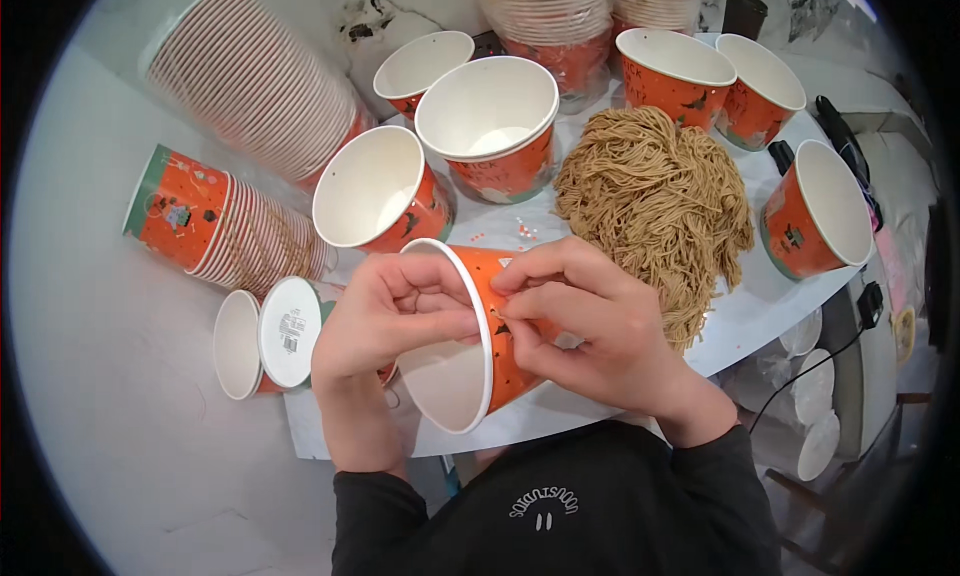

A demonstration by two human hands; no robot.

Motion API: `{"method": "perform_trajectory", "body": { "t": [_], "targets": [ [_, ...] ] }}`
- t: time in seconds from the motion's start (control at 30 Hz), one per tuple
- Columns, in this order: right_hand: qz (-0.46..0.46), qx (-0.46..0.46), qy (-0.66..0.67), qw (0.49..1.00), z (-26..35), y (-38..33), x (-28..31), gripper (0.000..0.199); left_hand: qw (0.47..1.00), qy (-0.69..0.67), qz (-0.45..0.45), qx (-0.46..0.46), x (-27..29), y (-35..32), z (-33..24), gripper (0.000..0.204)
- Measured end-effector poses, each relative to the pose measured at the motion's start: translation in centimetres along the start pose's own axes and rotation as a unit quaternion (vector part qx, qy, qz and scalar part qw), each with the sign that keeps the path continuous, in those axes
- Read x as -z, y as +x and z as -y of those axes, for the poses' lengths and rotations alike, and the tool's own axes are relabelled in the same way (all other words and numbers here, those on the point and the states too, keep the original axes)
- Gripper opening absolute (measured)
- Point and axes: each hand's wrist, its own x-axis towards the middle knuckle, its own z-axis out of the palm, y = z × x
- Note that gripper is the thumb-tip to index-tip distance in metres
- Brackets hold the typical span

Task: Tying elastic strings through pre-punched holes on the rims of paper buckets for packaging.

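An orange paper bucket (507, 384) with a white rim and a dark Halloween-style print is tilted on its side in front of me, its mouth toward the left. My left hand (370, 321) grips it at the rim, fingers and thumb reaching into the white inside. Against the outer wall near that rim, my right hand (605, 321) is closed in a pinch. Whatever lies between those fingertips is too small to make out. Just beyond the right hand rests a big heap of tan cords (655, 206).
Similar buckets stand upright around the heap, such as a large one (500, 166) behind and another (815, 211) at right. Nested stacks (255, 86) lean at left. Tiny orange paper dots (520, 231) lie on the white table (770, 306). A black cable (800, 376) hangs at right.
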Motion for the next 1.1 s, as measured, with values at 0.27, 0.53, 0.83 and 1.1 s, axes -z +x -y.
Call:
{"method": "perform_trajectory", "body": {
  "t": [0.27, 0.53, 0.83, 1.1],
  "targets": [
    [-0.006, 0.038, -0.004, 0.999, -0.5, 0.1, -0.5, 0.023, 1.0, 0.011, -0.02, -0.013, 0.0, -0.1, 0.4, 0.021],
    [0.003, 0.033, -0.021, 0.999, -0.3, 0.3, -0.1, 0.025, 1.0, -0.007, -0.017, -0.023, -0.4, 0.4, 0.4, 0.017],
    [-0.022, 0.105, -0.087, 0.99, -0.9, 0.3, -0.7, 0.022, 0.997, -0.011, -0.045, -0.065, -0.2, 1.6, 1.5, 0.005],
    [-0.007, 0.0, -0.074, 0.997, -0.9, 0.6, 0.8, 0.02, 0.996, -0.012, -0.032, -0.086, -0.6, 1.7, 1.7, 0.006]
  ]
}}
